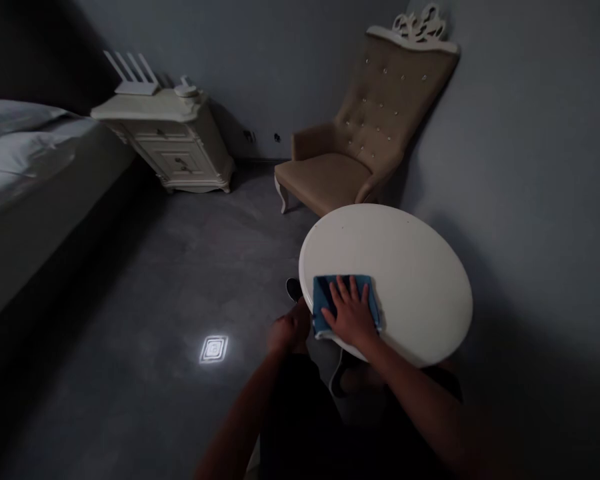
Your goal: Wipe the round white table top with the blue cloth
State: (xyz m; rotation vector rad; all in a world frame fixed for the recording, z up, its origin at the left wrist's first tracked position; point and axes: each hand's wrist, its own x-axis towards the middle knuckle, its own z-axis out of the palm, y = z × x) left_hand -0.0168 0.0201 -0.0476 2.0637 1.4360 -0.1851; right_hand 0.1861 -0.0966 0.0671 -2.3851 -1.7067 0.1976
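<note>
Head view: the right hand (351,313) lies flat on a blue cloth (325,303), fingers spread wide and pressing it on the near edge of the round white table (405,267). The left hand (287,331) is curled in a loose fist just beside the table edge, holding nothing. A tan chair (360,153) stands behind the table

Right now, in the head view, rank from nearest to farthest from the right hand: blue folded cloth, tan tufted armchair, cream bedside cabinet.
1. Blue folded cloth, under the right hand on the round white table.
2. Tan tufted armchair, beyond the table.
3. Cream bedside cabinet, far left by the bed.
</note>
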